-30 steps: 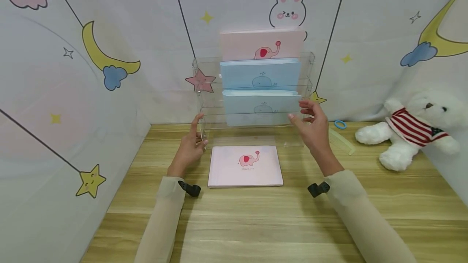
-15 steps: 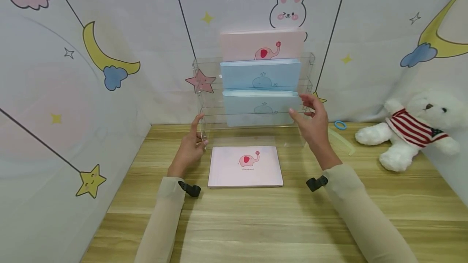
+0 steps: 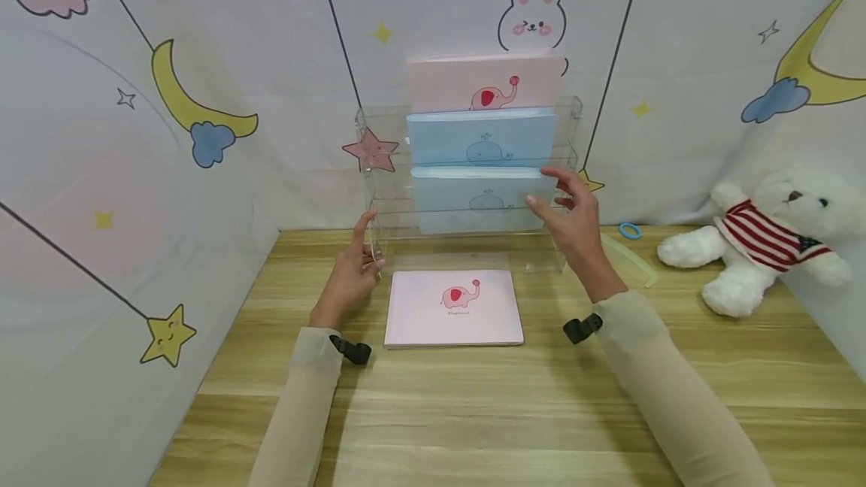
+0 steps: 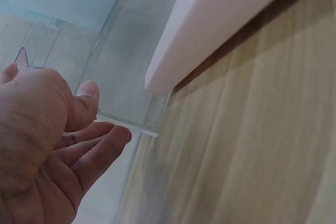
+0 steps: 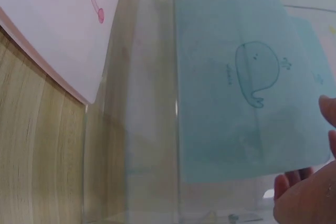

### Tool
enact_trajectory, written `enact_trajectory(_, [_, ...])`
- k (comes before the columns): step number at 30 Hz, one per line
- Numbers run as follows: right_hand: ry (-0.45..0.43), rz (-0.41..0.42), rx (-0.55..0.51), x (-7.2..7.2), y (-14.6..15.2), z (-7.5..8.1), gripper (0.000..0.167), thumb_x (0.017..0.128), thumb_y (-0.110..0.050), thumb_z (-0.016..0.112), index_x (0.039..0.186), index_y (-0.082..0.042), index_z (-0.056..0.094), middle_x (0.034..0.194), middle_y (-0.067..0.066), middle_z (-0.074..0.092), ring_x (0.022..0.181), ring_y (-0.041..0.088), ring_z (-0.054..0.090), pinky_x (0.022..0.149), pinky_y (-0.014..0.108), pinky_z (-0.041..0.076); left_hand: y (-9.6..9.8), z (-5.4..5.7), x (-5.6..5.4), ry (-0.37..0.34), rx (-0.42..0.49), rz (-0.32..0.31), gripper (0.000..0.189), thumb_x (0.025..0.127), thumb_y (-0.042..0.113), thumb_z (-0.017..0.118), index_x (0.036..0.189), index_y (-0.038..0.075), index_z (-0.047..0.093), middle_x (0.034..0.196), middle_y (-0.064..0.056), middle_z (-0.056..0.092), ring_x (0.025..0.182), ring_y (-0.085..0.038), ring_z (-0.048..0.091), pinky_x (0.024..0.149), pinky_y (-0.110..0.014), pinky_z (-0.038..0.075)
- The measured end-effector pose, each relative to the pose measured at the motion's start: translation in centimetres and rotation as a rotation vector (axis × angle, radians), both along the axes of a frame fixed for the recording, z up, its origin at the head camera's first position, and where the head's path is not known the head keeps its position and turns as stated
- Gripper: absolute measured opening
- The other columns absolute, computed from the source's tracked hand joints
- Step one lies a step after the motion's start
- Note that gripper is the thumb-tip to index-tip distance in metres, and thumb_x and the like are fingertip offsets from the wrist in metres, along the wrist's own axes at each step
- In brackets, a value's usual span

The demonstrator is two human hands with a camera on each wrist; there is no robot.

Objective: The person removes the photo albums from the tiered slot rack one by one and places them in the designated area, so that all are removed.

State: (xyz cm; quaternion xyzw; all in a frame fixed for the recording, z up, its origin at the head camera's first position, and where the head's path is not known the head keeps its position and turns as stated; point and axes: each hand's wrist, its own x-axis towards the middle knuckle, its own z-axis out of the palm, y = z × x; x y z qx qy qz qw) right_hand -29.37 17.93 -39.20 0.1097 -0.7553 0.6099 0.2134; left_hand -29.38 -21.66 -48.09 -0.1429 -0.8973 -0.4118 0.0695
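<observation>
At the left, a white cloth (image 3: 291,58) is hung as a wall, with moons, stars and a bunny drawn on it; the desk (image 3: 440,427) is topped with wood. Next, a beige left sleeve (image 3: 291,404) is seen, with a small black clip (image 3: 352,350) worn at the cuff; the left hand (image 3: 350,273) is set on the side wall of a clear rack (image 3: 392,224); one finger is laid up along the wall, and the wall's edge is held between the thumb and the other fingers, with a narrow gap.

Just in front of the rack, a pink book (image 3: 455,325) is laid flat on the desk, elephant side up; three more books are stood in the rack, row behind row; in the front row, a front blue book (image 3: 446,198) with a whale is placed; behind it and higher, a second blue book (image 3: 440,143); at the back and highest, a pink elephant book (image 3: 446,85).

The right hand (image 3: 575,228) is held at the top right corner of the front blue book; its fingers are spread wide, thumb over the cover and first finger at the top edge.

Further right, a pale green strip (image 3: 634,263) and a blue ring (image 3: 622,225) are left on the desk; a white bear (image 3: 761,243) in a striped shirt is seated at the far right.
</observation>
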Motion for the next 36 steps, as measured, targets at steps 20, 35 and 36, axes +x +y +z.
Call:
enact_trajectory(20, [-0.053,0.1,-0.022,-1.6,0.4,0.2,0.045,0.1,-0.018,0.079,0.142,-0.008,0.065,0.143,0.008,0.065,0.122,0.019,0.063,0.114,0.033,0.046,-0.1,-0.1,-0.1,0.01,-0.001,-0.005,0.107,0.101,-0.005,0.068,0.166,0.055,0.008,0.108,-0.021,0.071,0.113,-0.043,0.076,0.088,-0.053,0.065])
enact_trajectory(35, [-0.049,0.093,-0.001,-2.5,0.7,0.1,0.034,0.097,-0.018,0.082,0.129,-0.007,0.076,0.117,-0.016,0.067,0.065,0.015,0.034,0.059,0.024,0.032,-0.1,-0.1,0.0,-0.003,0.002,-0.006,0.105,0.102,-0.004,0.067,0.167,0.053,0.008,0.108,-0.02,0.071,0.113,-0.042,0.077,0.084,-0.049,0.065])
enact_trajectory(36, [-0.047,0.098,-0.006,-2.6,0.7,0.1,0.034,0.097,-0.017,0.082,0.129,-0.007,0.076,0.114,-0.015,0.067,0.064,0.014,0.034,0.058,0.024,0.032,-0.2,-0.1,0.0,-0.004,-0.001,-0.005,0.105,0.102,-0.004,0.067,0.167,0.054,0.008,0.109,-0.02,0.071,0.113,-0.042,0.077,0.085,-0.049,0.065])
